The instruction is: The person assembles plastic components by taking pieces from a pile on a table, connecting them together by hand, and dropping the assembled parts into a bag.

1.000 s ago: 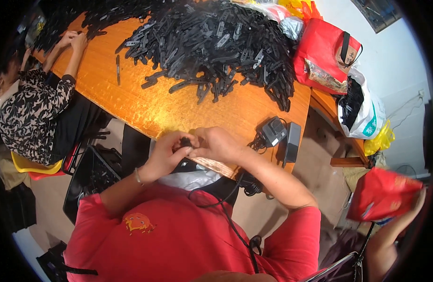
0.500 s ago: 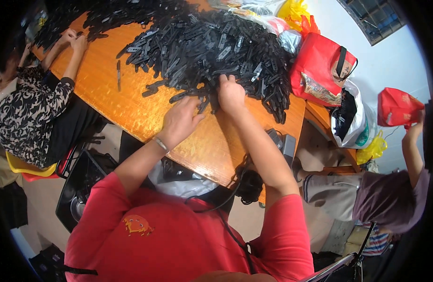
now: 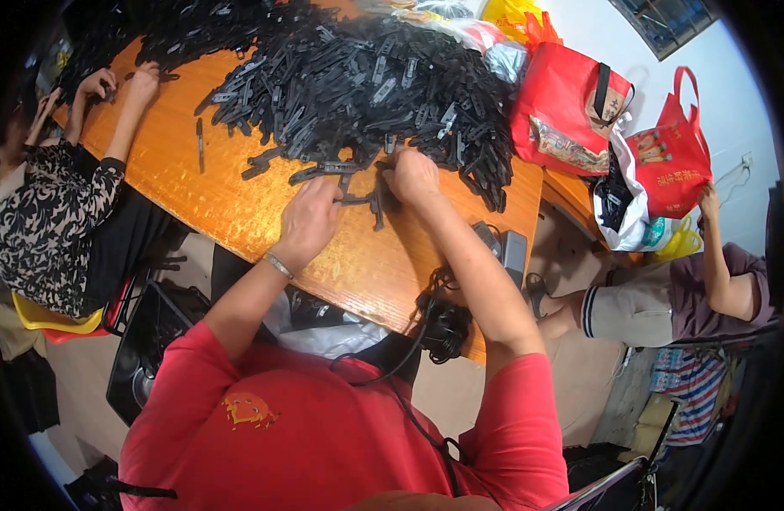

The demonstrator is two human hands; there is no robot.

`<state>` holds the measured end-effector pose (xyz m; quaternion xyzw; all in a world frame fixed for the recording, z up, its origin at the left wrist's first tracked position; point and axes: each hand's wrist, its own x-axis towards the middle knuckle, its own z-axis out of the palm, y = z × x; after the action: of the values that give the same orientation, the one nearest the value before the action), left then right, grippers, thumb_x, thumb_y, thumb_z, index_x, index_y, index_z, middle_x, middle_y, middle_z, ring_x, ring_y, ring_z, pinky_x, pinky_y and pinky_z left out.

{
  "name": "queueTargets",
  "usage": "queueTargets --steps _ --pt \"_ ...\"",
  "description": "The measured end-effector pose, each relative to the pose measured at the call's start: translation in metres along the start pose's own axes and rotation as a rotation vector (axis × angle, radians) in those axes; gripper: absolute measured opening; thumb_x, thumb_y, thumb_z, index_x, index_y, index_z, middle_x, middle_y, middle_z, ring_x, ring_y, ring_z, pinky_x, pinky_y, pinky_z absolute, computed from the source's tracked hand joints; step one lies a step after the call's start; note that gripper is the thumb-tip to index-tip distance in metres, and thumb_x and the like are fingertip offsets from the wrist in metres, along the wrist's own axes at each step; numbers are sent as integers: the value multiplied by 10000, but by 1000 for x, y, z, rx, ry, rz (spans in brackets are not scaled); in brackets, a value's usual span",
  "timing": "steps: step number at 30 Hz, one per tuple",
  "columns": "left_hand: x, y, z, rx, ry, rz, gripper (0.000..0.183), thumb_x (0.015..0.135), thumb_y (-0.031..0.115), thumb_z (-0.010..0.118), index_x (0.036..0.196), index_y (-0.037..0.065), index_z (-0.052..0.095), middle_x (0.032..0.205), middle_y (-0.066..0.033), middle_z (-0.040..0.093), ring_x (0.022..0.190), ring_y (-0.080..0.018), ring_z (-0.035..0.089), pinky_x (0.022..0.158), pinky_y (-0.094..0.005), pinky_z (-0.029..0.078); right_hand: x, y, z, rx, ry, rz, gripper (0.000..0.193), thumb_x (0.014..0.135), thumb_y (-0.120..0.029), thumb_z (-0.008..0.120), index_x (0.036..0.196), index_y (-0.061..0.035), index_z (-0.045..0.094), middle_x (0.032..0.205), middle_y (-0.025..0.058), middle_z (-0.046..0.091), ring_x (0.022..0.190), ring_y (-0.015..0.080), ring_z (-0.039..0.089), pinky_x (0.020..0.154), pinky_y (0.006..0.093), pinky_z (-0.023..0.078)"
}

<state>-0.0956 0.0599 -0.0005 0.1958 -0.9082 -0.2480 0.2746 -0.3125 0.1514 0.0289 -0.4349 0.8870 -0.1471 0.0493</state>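
A large heap of long, narrow black plastic pieces (image 3: 375,94) lies on the wooden table (image 3: 238,204) before me. At its near edge my left hand (image 3: 310,217) pinches the end of a black plastic piece (image 3: 351,201). My right hand (image 3: 413,177) is closed just to the right, its fingers curled round another dark piece (image 3: 390,145) whose tip shows beyond the fingertips. Between my hands a few loose pieces lie close together, one (image 3: 377,213) hanging toward me. The exact kind of these pieces is too small to tell.
A co-worker in a patterned top (image 3: 55,221) handles pieces at the left. To the right stand a red bag (image 3: 566,106) and a white sack (image 3: 634,226) of black pieces. Another person lifts a red bag (image 3: 673,162). Cables (image 3: 447,332) hang by the table's right edge.
My left hand has drawn back and left, now with a piece at its fingers. My right hand stays near the heap. The person at right has swung the red bag up and toward the sack.
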Motion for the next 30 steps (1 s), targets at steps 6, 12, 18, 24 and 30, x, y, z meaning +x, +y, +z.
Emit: queueTargets --steps 6,12,18,24,30 --pt "-18 -1 -10 -160 13 27 148 885 -25 685 1001 43 624 986 -126 639 940 -294 687 772 -434 541 -6 5 9 -64 -13 -7 281 919 -259 673 1096 -42 703 1047 241 753 1000 418 727 877 515 576" --pt "-34 -8 -6 -1066 -150 -398 156 1006 -95 553 1117 12 571 987 -33 653 868 -134 696 835 -267 611 -19 -3 3 -10 97 -17 245 964 -267 653 1072 -51 692 993 242 749 940 447 719 808 535 564" --pt "-35 -12 -8 -1249 -190 -478 172 1004 -62 597 1156 18 583 1025 -62 692 900 -147 734 815 -261 601 -79 -50 -22 426 27 -191 243 906 -168 680 1111 -41 717 1026 251 724 956 449 704 872 516 560" --pt "-34 12 -14 -1504 -124 -589 278 1030 -16 603 1299 43 566 1159 -73 690 1009 -139 703 864 -260 582 -104 -57 -10 523 13 -139 241 902 -155 699 1096 -14 719 1026 244 732 956 419 718 855 496 564" --pt "-40 12 -5 -1623 -157 -664 389 1056 26 593 1435 68 514 1241 -64 678 1103 -124 660 933 -277 540 -114 -70 -17 638 54 -103 239 907 -130 724 1111 -8 702 960 220 750 867 394 739 766 466 577"
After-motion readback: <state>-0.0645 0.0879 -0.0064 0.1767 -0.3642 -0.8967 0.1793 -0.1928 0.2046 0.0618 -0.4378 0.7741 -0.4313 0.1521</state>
